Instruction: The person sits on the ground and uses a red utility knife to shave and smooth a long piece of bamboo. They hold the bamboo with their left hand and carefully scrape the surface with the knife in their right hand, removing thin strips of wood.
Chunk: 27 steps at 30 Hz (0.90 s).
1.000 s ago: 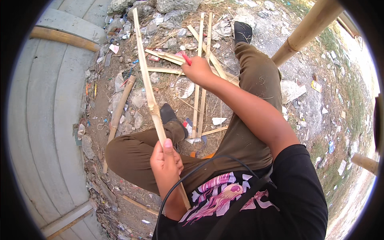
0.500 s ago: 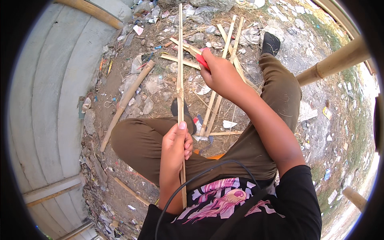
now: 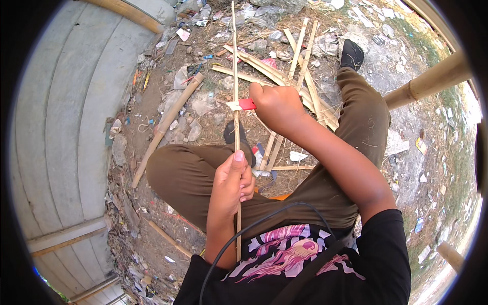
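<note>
A long, thin bamboo strip [image 3: 236,133] stands nearly upright in the picture, running from my lap out past my feet. My left hand [image 3: 235,178] is closed around its lower part, thumb lying along the strip. My right hand [image 3: 278,108] is a fist around what looks like a knife [image 3: 247,104] with a red handle; its grip is mostly hidden. The knife's pale blade end meets the strip above my left hand, crossing it. Several split bamboo strips [image 3: 264,67] lie criss-crossed on the ground beyond my right hand.
A thick bamboo pole [image 3: 168,129] lies left of my bent knee, near a grey plank wall [image 3: 61,132]. Another bamboo pole [image 3: 427,84] slants in at the right. Litter and stones cover the dirt. A black cable [image 3: 254,222] loops across my lap.
My right hand has come down toward me, bringing the knife from beside the strip onto it. My left hand still grips the strip. The whole view has shifted slightly.
</note>
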Each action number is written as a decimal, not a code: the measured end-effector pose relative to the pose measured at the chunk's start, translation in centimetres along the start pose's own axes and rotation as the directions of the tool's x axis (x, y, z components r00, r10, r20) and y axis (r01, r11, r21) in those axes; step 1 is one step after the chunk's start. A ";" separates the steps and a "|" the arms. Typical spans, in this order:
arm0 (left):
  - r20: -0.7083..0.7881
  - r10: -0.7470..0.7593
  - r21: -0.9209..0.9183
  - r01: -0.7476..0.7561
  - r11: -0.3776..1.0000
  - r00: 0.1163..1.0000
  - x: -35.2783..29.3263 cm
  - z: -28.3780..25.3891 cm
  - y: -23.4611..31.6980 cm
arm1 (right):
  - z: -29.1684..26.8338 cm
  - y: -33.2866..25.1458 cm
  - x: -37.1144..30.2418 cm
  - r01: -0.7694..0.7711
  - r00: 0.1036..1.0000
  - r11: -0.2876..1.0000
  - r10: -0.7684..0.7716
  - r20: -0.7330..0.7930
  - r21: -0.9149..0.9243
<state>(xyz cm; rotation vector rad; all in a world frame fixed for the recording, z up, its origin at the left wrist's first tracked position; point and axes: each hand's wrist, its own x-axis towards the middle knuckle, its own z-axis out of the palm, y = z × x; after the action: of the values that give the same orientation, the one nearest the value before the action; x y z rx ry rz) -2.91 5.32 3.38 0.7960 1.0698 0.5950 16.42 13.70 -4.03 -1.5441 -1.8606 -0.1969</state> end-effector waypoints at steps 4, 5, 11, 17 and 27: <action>-0.002 -0.034 -0.028 0.034 0.999 0.999 0.1 -0.3 0.0 | 1.5 1.1 1.1 -0.020 0.999 0.997 0.016 -0.048 -0.075; -0.006 -0.030 -0.028 0.030 0.999 1.000 0.2 -0.5 -0.2 | 2.2 1.3 1.4 -0.033 0.998 0.995 0.029 -0.049 -0.097; 0.007 -0.058 -0.058 0.059 0.997 0.998 -0.2 0.3 -0.7 | 3.4 3.3 2.2 -0.192 0.980 0.979 0.188 -0.066 -0.070; 0.031 -0.037 -0.089 0.040 0.995 0.999 -0.3 -0.3 -0.8 | -0.3 1.6 1.1 -0.155 0.983 0.965 0.130 0.128 0.212; 0.029 -0.038 -0.015 0.038 0.999 0.999 -0.3 0.5 -1.0 | 0.1 3.8 3.4 -0.502 0.834 0.862 0.463 0.301 0.066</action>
<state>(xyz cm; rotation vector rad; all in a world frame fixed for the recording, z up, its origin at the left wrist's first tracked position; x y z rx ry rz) -2.51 4.34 2.90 0.7672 1.0507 0.5571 19.68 17.55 -3.30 -1.9584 -1.5675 0.3986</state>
